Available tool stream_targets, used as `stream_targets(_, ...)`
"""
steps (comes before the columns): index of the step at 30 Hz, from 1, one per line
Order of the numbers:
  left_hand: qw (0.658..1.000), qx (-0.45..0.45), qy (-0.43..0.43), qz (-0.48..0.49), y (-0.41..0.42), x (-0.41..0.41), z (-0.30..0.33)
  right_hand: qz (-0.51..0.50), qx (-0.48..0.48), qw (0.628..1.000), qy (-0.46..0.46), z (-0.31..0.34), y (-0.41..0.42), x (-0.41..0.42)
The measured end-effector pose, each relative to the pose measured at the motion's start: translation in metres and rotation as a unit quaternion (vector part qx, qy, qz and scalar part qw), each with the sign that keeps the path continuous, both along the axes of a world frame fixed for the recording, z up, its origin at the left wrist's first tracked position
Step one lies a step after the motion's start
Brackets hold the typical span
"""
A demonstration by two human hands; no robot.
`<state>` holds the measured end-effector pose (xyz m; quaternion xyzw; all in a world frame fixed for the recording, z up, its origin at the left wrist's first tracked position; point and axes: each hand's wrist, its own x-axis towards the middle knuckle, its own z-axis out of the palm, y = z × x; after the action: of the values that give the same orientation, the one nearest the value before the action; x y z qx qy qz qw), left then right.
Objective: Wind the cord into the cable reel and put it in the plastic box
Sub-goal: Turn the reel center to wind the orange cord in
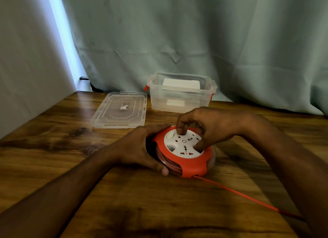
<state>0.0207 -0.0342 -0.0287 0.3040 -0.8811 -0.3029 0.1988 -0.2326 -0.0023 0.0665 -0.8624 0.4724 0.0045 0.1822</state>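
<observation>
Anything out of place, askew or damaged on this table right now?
Nothing looks damaged or spilled. The box stands upright, its lid flat beside it. A white item already sits inside the box. The cord trails off the reel, not fully wound.

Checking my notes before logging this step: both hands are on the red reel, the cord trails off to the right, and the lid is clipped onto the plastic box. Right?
Not quite: the head view shows the lid lying flat on the table, left of the open plastic box. The rest holds.
</observation>
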Motion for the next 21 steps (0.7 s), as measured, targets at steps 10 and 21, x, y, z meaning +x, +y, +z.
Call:
stream_targets(10, 1.000, 0.006, 0.014, -0.002, 0.002, 0.001, 0.001, -0.011, -0.058, 0.998, 0.003, -0.006, 0.002, 0.006)
stream_targets(21, 1.000, 0.003, 0.021, -0.014, 0.002, 0.000, 0.002, -0.034, -0.084, 0.995, 0.041, -0.014, 0.001, 0.017)
